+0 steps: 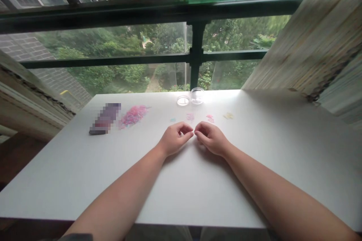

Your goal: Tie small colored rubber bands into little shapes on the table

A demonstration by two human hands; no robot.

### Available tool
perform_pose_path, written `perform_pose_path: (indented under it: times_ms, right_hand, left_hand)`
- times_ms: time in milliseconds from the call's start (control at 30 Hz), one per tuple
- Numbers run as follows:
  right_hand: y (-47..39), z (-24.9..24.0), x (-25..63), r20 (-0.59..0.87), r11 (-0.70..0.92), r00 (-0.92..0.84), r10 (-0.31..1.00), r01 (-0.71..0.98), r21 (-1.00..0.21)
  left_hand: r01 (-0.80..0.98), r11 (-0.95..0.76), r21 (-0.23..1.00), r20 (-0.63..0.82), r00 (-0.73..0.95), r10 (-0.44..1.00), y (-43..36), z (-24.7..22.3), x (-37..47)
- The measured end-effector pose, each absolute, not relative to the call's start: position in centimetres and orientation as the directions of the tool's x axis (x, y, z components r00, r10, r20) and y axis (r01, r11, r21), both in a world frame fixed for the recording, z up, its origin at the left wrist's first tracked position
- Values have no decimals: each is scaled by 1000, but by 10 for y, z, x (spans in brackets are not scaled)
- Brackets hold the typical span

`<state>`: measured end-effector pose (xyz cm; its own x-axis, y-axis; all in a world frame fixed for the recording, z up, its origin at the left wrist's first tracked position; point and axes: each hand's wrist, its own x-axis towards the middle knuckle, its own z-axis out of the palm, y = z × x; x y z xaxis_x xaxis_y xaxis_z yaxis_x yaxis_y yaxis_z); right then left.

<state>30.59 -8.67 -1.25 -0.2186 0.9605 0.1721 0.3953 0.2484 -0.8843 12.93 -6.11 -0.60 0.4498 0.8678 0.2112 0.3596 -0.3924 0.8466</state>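
My left hand (pixel 177 138) and my right hand (pixel 211 138) meet above the middle of the white table, fingertips nearly touching. Thumb and index finger are pinched together on each; whatever is between them is too small to make out. Just beyond the hands lie small groups of thin coloured bands: a teal one (pixel 172 119), a lilac one (pixel 189 116), a pink one (pixel 209 118) and a yellow one (pixel 228 115). To the left is a larger loose heap of pink and purple bands (pixel 133 116).
Near the table's far edge stand a clear round container (pixel 197 96) and a clear lid (pixel 183 101). A dark, pixelated flat object (pixel 106 118) lies left of the heap. Behind the white table (pixel 158 188) are a green railing (pixel 195 45) and curtains (pixel 305 37).
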Motion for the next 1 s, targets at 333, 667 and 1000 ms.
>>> perform_pose_path:
  times_ms: [333, 667, 1000]
  right_hand:
    - [-90, -10, 306, 163, 237, -220, 962, 370, -898]
    - [-91, -11, 306, 209, 298, -238, 949, 443, -846]
    - [-91, -10, 307, 196, 273, -218, 956, 427, -862]
  left_hand:
    - [354, -392, 849, 167, 525, 834, -58, -5, 123]
    - [353, -368, 860, 163, 492, 855, -59, -4, 122]
    - [371, -360, 856, 158, 475, 866, -59, -4, 121]
